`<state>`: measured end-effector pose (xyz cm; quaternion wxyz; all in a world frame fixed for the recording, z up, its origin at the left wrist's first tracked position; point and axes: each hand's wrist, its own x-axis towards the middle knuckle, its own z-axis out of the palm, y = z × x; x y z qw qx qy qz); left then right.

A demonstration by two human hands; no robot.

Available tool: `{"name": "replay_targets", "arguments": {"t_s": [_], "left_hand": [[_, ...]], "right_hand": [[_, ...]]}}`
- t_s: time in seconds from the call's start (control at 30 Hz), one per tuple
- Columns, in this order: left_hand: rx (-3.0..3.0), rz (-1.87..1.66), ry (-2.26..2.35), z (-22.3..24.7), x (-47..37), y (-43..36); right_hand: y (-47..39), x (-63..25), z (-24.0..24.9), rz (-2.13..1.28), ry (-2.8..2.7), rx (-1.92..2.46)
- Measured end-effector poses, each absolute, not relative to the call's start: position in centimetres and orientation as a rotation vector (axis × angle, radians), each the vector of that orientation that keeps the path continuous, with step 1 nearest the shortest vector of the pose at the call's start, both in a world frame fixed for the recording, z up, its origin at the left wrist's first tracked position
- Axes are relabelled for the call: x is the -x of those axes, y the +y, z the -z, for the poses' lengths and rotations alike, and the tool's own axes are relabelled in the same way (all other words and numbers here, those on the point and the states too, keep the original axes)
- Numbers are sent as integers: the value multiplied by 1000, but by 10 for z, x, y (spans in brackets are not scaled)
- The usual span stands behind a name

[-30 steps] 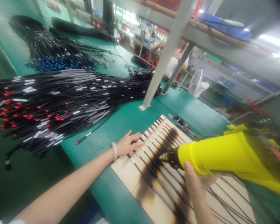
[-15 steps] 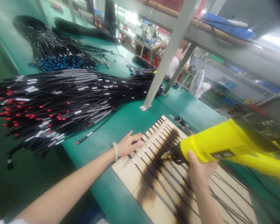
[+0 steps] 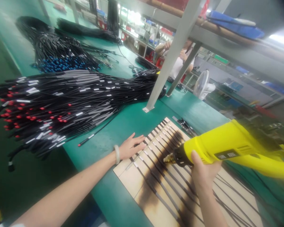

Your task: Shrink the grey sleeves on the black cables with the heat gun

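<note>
My right hand (image 3: 205,171) is wrapped around a yellow heat gun (image 3: 213,142) near its barrel. The metal nozzle (image 3: 168,159) points left, just over a row of black cables (image 3: 164,184) laid side by side on a scorched wooden board (image 3: 126,181). White labels show on several cables near the board's upper left edge. My left hand (image 3: 132,146), with a pale bangle at the wrist, lies flat there with fingers spread, touching the cable ends and the board's edge. It grips nothing.
A big bundle of black cables with red tips (image 3: 85,94) covers the left of the green table (image 3: 101,132). Behind it lies a bundle with blue ends (image 3: 63,61). A metal shelf post (image 3: 167,63) rises beyond the board. A white fan (image 3: 201,83) and a co-worker (image 3: 180,61) are farther back.
Almost nothing differs. The heat gun and both hands hold nearly the same places; the view has shifted slightly.
</note>
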<state>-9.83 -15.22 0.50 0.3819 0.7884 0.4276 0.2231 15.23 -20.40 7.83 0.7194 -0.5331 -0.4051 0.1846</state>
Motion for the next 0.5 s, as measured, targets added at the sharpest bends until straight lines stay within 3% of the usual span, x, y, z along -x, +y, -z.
{"name": "replay_targets", "arguments": {"t_s": [0.5], "left_hand": [[-2028,-555,1088,-5,98,-152]], "right_hand": [[-231,-150,-76,-359,-812,1342]]}}
